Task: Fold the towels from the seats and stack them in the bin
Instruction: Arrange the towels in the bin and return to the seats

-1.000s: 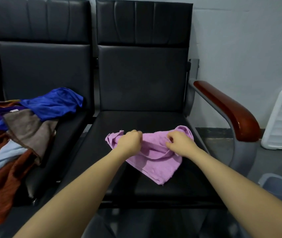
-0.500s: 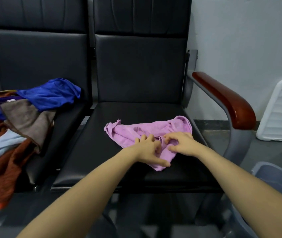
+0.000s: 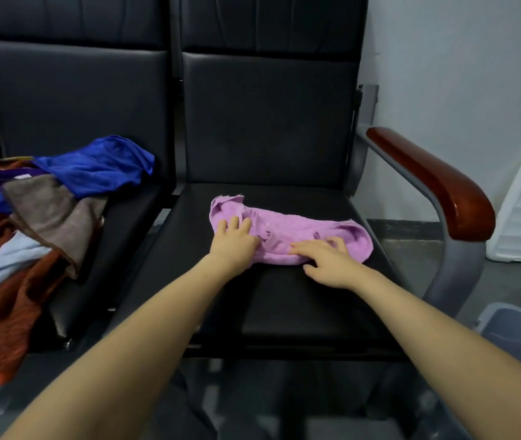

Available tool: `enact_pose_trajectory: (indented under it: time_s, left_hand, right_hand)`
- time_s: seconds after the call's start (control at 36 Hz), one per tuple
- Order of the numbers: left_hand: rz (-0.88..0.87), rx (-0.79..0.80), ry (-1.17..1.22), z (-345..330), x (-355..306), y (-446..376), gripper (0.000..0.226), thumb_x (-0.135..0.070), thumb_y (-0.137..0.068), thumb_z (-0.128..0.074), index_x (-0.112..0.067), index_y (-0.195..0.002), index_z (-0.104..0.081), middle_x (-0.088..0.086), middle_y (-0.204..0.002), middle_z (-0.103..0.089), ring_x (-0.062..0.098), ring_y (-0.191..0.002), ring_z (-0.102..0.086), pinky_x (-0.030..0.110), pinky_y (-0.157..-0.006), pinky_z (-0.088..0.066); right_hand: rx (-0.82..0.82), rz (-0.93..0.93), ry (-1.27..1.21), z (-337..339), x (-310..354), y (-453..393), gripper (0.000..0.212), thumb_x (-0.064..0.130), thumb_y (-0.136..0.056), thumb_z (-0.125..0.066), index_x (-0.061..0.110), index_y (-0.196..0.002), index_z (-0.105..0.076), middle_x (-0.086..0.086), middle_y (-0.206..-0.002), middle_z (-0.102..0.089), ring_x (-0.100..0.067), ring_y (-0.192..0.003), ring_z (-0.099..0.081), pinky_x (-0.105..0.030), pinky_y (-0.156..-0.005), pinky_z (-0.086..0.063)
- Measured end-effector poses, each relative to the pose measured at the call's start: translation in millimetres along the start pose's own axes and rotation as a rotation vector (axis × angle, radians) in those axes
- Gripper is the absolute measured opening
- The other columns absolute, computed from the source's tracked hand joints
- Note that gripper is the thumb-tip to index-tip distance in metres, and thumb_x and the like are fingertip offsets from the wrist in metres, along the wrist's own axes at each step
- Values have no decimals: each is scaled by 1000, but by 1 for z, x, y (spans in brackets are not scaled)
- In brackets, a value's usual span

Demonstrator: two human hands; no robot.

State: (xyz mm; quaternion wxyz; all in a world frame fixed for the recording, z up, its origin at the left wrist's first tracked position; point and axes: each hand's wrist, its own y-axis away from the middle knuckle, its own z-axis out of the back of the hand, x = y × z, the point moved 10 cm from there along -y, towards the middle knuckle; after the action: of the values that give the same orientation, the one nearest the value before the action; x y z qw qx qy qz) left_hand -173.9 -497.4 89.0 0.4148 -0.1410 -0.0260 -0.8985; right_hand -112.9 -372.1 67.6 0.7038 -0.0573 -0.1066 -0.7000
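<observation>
Pink terry towel (image 3: 287, 236) now lies as a long rumpled band across the middle of the black padded seat (image 3: 284, 306), where half a second ago it was bunched under curled fingers. Left hand (image 3: 233, 241) and right hand (image 3: 325, 258) press it flat, each grip loose and holding nothing. Folding looks half done; the grey plastic bin (image 3: 519, 331) waits past the seat's right front corner.
</observation>
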Motion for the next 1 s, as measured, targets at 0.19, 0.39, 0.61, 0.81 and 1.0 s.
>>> enact_pose_trajectory:
  time_s: [0.19,0.39,0.61,0.81,1.0]
  left_hand:
    - [107,34,287,-11,19,6,34,-37,-93,-45,-11,-111,-57,8,-119,-54,26,-107,-52,34,-90,-37]
    - [102,21,293,-13,11,15,60,-66,-83,-50,-13,-113,-50,6,-112,-52,26,-103,-53,35,-81,-43]
    - [309,-162,474,26,42,14,29,-1,-91,-40,-3,-120,-46,13,-118,-52,31,-104,-55,35,-73,-40]
    - [245,-354,179,89,58,4,23,0,-89,-39,-7,-110,-45,12,-109,-54,31,-98,-51,34,-73,-35]
    - [301,-489,150,150,79,-3,18,0,-88,-44,-8,-104,-46,12,-100,-56,31,-91,-52,33,-68,-31]
  right_hand:
    - [-267,-66,271,28,-7,-6,11,20,-91,-46,21,-97,-56,4,-115,-57,-18,-115,-44,-36,-101,-19]
    - [-498,-202,-287,52,-32,3,14,19,-99,-43,17,-96,-56,0,-93,-62,-17,-85,-56,-28,-75,-36]
    - [-443,-175,-259,79,-12,9,17,30,-101,-37,15,-103,-46,-6,-91,-60,-20,-82,-59,-34,-71,-47]
    - [-517,-34,126,121,8,22,16,28,-100,-42,13,-100,-50,-3,-94,-61,-23,-82,-58,-32,-76,-39]
    - [-557,-88,189,155,5,29,21,12,-96,-42,10,-107,-59,-8,-106,-53,-25,-96,-54,-36,-82,-44]
